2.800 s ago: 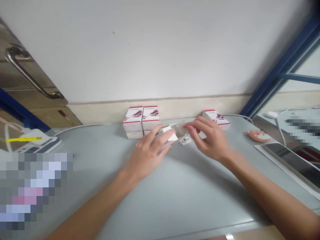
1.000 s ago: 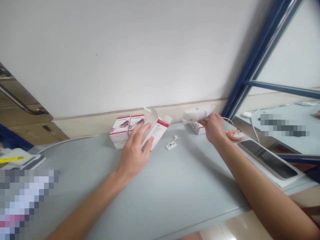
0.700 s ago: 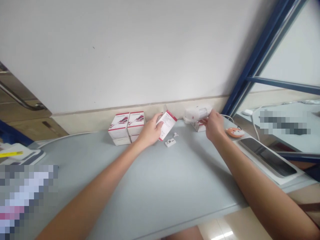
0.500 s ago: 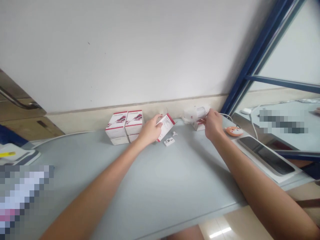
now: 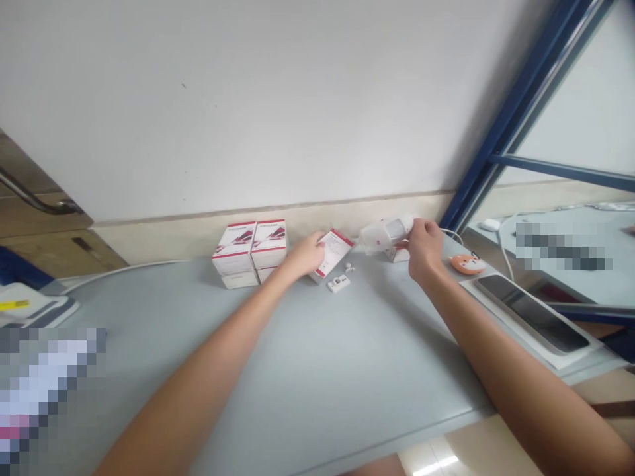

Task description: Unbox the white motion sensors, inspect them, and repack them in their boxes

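Your left hand (image 5: pixel 308 254) has its fingers pressed against a slim white-and-red cardboard carton (image 5: pixel 335 254), held tilted above the pale grey counter (image 5: pixel 317 370). Your right hand (image 5: pixel 424 250) pinches a white plastic device (image 5: pixel 384 235), raised beside it, both in hand together.

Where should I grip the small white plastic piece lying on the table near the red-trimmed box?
Pinch the small white plastic piece by its long edges, coming from the near side. It lies flat on the grey table, and the red-trimmed white box and a tiny white part sit just beyond it, leaving that side open.
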Available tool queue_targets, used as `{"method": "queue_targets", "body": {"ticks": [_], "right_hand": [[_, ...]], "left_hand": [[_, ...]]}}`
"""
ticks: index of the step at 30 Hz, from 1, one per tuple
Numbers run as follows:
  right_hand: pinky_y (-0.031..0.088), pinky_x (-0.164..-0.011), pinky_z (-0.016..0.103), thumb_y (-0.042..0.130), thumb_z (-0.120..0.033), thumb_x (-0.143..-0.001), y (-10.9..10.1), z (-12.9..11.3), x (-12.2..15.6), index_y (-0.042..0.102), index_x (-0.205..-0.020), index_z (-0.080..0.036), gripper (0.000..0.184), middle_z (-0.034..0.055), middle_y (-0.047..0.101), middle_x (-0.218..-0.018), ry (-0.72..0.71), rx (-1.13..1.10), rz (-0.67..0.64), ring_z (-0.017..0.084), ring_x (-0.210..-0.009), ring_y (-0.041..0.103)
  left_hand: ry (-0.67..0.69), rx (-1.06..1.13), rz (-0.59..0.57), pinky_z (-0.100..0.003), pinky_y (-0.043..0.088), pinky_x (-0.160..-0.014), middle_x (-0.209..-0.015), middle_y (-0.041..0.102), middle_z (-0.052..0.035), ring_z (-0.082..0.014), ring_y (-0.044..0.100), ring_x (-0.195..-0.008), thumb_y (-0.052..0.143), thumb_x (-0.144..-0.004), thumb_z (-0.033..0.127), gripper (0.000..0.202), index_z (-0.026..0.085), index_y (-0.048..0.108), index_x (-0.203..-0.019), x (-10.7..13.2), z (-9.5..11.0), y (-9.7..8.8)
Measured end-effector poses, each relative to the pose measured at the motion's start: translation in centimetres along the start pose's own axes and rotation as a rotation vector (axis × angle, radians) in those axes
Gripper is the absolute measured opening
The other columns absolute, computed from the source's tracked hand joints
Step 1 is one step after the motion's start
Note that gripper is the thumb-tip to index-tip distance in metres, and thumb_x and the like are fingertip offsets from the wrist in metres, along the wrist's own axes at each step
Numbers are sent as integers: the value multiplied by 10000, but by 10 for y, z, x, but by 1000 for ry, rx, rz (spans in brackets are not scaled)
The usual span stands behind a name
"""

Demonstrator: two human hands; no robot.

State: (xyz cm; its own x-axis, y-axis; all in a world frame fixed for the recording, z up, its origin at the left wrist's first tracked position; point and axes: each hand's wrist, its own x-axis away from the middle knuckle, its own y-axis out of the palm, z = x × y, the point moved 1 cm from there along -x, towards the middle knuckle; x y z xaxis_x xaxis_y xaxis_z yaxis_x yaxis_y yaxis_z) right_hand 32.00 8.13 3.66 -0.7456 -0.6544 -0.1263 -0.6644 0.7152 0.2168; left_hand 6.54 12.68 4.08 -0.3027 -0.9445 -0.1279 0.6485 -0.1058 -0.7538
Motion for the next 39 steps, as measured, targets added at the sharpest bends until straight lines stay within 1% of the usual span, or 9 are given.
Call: {"method": "queue_targets", "body": {"ticks": [3,7,11,16,19,24,28,31,39], "right_hand": [[528,-460,188,579,-278,-881,0,-1,1,581,-822,-228,77,-36,595,-788,-17,9,0,115,-650,592],[524,-449,189,596,-289,-878,1,-2,2,576,-803,-240,92,-27,599,-797,-28,18,-20,127,-676,598],[551,-466,210,606,-281,-878,7,-2,17,598,-791,-242,96,-12,623,-790,-4,17,-118,143,-683,621],[609,-526,275,621,-289,-895,21,-5,68,570,-777,-231,141,-23,579,-757,74,18,-406,151,-660,630],[613,-540,279,625,-365,-928,26,-4,101,568,-826,-225,182,-26,570,-804,73,14,-538,148,-695,635],[615,-620,259,675,-566,-940,26,-3,126,562,-926,-240,345,-23,613,-903,65,4,-696,138,-766,644],[607,-617,271,677,-561,-954,24,-12,122,623,-1116,-265,342,-4,659,-1013,8,15,-854,146,-772,658],[596,-621,285,697,-479,-958,22,-19,120,695,-1036,-226,265,24,694,-1017,-92,128,-985,137,-717,646],[540,-749,306,626,-263,-1018,16,-31,121,706,-1006,-233,87,26,748,-964,-662,317,-950,178,-869,680]], "left_hand": [[19,-89,0,-434,546,-1013,-1201,801,-160,-339,738,-1140,542,-918,142,435,205,728,-1306,1,0,2],[114,-169,131,-547,407,-1185,-1327,717,-202,-388,610,-1345,487,-917,71,481,166,699,-1337,20,19,1],[292,59,173,-491,428,-1186,-1334,696,-128,-313,620,-1309,418,-1083,278,355,230,670,-1329,64,39,-4],[-8,767,-35,-403,544,-1046,-1398,618,-115,-225,733,-1106,683,-1009,441,640,296,387,-1558,124,24,-3],[-254,991,-124,-413,547,-1030,-1287,692,-105,-216,749,-1025,756,-971,472,704,294,409,-1557,144,3,-2],[-268,1144,-271,-312,539,-818,-1339,707,-141,-209,697,-1031,784,-954,479,545,237,628,-1416,154,-11,-1],[-294,1266,-274,-354,576,-858,-1388,705,-148,-235,724,-1014,759,-966,491,523,239,659,-1413,154,-10,-1],[-349,1388,-309,-389,602,-877,-1291,751,-150,-230,750,-900,729,-984,464,460,199,694,-1359,152,-11,-3],[-446,1519,-354,-390,618,-830,-1267,761,-147,-266,778,-916,657,-1019,509,444,188,729,-1317,147,-14,-3]]}}
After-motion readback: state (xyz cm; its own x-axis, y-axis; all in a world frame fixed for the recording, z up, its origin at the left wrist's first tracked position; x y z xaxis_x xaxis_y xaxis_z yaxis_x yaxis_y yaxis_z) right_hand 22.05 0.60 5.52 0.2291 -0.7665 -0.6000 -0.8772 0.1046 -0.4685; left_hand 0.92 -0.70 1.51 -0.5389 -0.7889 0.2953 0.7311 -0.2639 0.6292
